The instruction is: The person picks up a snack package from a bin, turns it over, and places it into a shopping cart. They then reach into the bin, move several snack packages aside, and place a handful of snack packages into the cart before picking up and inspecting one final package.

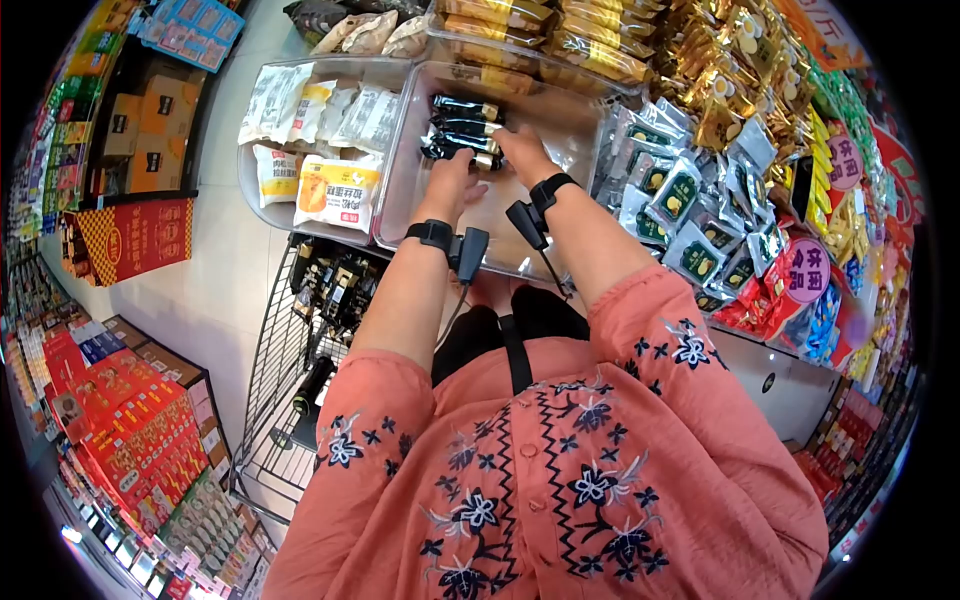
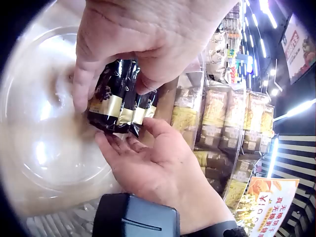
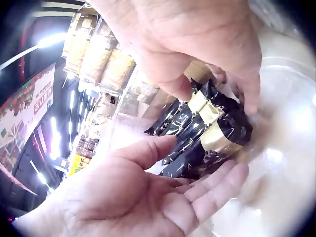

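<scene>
Several black packets with gold bands (image 1: 462,128) (image 2: 126,101) (image 3: 190,136) lie side by side in a clear plastic bin (image 1: 568,125). At one end of the row, the left hand (image 1: 455,185) (image 2: 143,42) (image 3: 143,192) has its thumb on one side and its fingers on the other, holding the packets. The right hand (image 1: 525,155) (image 2: 160,160) (image 3: 207,44) grips the opposite end the same way. Parts of the packets are hidden behind the fingers.
White and yellow bags (image 1: 338,190) fill the bin at the left. Gold-wrapped packs (image 1: 600,50) stand behind, and silver-green packets (image 1: 675,195) are heaped at the right. A wire cart (image 1: 265,400) holding black items is at lower left.
</scene>
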A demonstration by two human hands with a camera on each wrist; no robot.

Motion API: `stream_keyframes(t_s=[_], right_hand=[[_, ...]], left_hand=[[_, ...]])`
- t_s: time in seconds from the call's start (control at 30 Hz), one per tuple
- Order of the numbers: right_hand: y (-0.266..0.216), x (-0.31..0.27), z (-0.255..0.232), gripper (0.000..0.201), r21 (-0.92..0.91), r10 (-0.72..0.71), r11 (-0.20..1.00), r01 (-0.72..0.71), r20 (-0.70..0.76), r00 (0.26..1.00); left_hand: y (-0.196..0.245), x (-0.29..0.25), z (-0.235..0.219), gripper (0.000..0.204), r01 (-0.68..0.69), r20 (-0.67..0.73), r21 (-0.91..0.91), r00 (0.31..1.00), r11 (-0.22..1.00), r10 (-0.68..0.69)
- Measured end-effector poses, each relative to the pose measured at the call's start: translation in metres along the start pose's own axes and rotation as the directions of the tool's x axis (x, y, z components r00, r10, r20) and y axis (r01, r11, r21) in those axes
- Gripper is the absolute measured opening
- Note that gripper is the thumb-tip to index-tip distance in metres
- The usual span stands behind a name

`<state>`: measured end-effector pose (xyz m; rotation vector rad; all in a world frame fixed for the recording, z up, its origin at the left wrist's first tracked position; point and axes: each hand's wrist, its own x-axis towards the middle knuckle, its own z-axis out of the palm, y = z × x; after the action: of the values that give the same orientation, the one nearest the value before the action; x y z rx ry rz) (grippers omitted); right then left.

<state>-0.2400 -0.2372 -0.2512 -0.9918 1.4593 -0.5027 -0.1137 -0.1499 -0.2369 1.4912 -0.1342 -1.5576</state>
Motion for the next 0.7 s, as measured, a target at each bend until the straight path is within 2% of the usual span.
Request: stream_keyframes(t_s=[0.07, 0.17, 0.27, 0.37, 0.47, 0.67, 0.7], right_hand=[[-0.004, -0.006, 0.001, 0.041, -0.009, 0.024, 1.000, -0.024, 0.003, 1.000], [0.020, 0.013, 0.008, 0.036, -0.038, -0.054, 0.998, 0.051, -0.091, 0.994], [0.020, 0.014, 0.002, 0.056, -0.096, 0.033, 0.995, -0.032, 0.009, 0.999], [0.005, -0.005, 0.002, 0.049, 0.042, 0.097, 0.994, -0.104, 0.142, 0.985], [0.003, -0.011, 0.001, 0.045, 0.100, 0.082, 0.990, -0.100, 0.173, 0.982], [0.010, -0.008, -0.002, 0.042, 0.046, 0.095, 0.994, -0.101, 0.116, 0.989], [0.012, -0.004, 0.000, 0.042, -0.110, 0.009, 0.994, -0.011, -0.016, 1.000]], left_hand=[[0.002, -0.004, 0.004, 0.031, -0.021, -0.022, 0.014, 1.000, 1.000, 0.021], [0.003, -0.010, 0.005, 0.031, -0.037, -0.034, 0.054, 0.999, 0.998, 0.039], [0.005, -0.020, 0.009, 0.033, -0.066, -0.066, 0.101, 0.995, 0.993, 0.073], [0.000, -0.012, 0.008, 0.036, -0.114, -0.051, 0.104, 0.991, 0.988, 0.120], [-0.004, -0.007, 0.005, 0.039, -0.115, -0.036, 0.079, 0.992, 0.990, 0.118], [0.004, -0.022, 0.010, 0.036, -0.093, -0.046, 0.061, 0.994, 0.994, 0.096], [0.004, -0.021, 0.009, 0.035, -0.091, -0.041, 0.060, 0.995, 0.994, 0.094]])
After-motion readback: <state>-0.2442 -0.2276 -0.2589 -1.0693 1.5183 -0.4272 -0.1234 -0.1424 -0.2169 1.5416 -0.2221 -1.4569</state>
